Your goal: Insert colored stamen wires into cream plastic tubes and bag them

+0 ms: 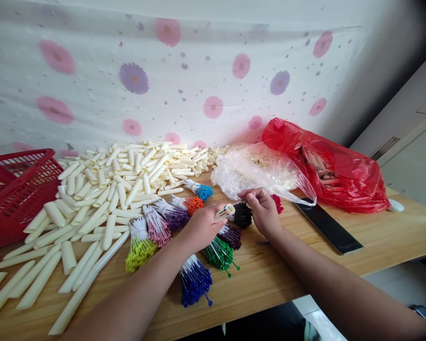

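Observation:
My left hand (206, 226) is closed round a cream pen barrel (224, 212), whose open end shows several coloured tips inside. To its right, my right hand (264, 212) has thumb and fingers pinched on a thin pen refill (240, 202), partly hidden by the fingers. Bundles of refills with coloured ends lie round both hands: black (243, 215), dark purple (231, 236), green (220, 253), blue (195, 282), yellow-green (140, 248), pink (157, 226), violet (173, 215), orange (191, 204) and light blue (201, 190). A red bundle (277, 203) shows behind my right hand.
A heap of cream pen barrels (128, 175) covers the table's left side, beside a red plastic basket (24, 194). Behind my right hand are a clear bag (234, 175) of small parts and a red bag (362, 175). A black flat bar (328, 227) lies at right.

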A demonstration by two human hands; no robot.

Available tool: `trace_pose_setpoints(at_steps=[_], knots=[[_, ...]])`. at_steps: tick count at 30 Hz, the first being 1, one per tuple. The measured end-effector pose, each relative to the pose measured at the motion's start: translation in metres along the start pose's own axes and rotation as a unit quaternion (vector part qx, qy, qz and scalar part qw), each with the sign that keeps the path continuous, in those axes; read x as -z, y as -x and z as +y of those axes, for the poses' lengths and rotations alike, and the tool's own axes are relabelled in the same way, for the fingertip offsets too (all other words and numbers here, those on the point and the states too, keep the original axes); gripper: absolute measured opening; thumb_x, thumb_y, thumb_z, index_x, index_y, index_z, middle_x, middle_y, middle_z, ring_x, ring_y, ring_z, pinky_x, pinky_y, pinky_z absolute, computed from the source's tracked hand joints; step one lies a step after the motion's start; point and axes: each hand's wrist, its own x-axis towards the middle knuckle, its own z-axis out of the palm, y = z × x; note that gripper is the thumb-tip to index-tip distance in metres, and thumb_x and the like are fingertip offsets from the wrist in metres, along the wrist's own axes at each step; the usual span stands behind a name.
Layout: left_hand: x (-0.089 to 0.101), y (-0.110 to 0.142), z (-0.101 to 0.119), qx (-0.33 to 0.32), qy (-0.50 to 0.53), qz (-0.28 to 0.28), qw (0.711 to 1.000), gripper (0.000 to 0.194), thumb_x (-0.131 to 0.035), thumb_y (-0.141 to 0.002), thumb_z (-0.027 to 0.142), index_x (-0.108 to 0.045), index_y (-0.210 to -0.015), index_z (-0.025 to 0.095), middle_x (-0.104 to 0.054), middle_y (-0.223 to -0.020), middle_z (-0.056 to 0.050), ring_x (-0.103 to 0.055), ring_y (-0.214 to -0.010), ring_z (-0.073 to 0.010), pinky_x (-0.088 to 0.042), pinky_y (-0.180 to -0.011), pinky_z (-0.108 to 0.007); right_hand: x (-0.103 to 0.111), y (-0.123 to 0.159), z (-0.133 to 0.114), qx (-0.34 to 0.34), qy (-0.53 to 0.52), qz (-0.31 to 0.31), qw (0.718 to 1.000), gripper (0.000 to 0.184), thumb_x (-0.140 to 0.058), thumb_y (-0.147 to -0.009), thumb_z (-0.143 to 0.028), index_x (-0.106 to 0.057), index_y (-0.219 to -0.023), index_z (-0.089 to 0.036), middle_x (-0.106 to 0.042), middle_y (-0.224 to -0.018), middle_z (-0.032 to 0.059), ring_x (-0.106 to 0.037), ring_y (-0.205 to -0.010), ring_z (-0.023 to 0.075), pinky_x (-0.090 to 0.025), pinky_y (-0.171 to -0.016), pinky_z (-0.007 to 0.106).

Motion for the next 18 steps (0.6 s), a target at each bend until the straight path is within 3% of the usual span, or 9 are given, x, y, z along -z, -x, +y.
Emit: trace_pose_setpoints(at_steps=[3, 10, 14, 18], knots=[[0.006, 0.003, 0.002, 0.049, 0.017, 0.056, 0.997, 0.026, -0.056, -0.082, 0.028, -0.068, -0.103, 0.019, -0.072, -0.102, -0.006, -0.066, -0.094, -0.0222, -0.049, -0.088, -0.036, 0.000, -0.005, -0.016, 0.010, -0.016, -0.006, 1.000, 0.020, -0.060, -0.082, -0.037, -0.051, -0.073, -0.021, -0.064, -0.080, 0.0011, -0.058, -0.079, 0.0149, -0.045, -0.077, 0.030], [0.027, 0.016, 0.020, 0.074, 0.134, 0.108, 0.982, 0.016, -0.067, -0.073, 0.030, -0.070, -0.080, 0.016, -0.071, -0.076, -0.002, -0.063, -0.072, -0.0164, -0.049, -0.069, -0.027, -0.035, -0.021, -0.055, -0.042, -0.062, -0.191, 0.979, 0.021, -0.069, -0.075, -0.037, -0.059, -0.068, -0.019, -0.061, -0.067, -0.0011, -0.054, -0.061, 0.0112, -0.044, -0.060, 0.025], [0.033, 0.022, 0.019, 0.070, 0.163, 0.146, 0.973, 0.016, -0.062, -0.077, 0.029, -0.066, -0.069, 0.015, -0.062, -0.066, 0.000, -0.055, -0.064, -0.0125, -0.044, -0.063, -0.024, -0.049, -0.022, -0.058, -0.015, -0.056, -0.202, 0.978, 0.017, -0.062, -0.082, -0.035, -0.070, -0.085, -0.021, -0.067, -0.073, 0.0003, -0.061, -0.069, 0.0120, -0.049, -0.068, 0.027], [0.035, 0.026, 0.013, 0.088, 0.193, 0.140, 0.967, 0.018, -0.060, -0.079, 0.031, -0.065, -0.071, 0.016, -0.061, -0.066, 0.001, -0.054, -0.062, -0.0115, -0.043, -0.061, -0.024, -0.048, -0.017, -0.053, 0.023, -0.074, -0.210, 0.975, 0.020, -0.056, -0.088, -0.029, -0.069, -0.103, -0.025, -0.070, -0.084, 0.0014, -0.065, -0.077, 0.0125, -0.052, -0.075, 0.029]])
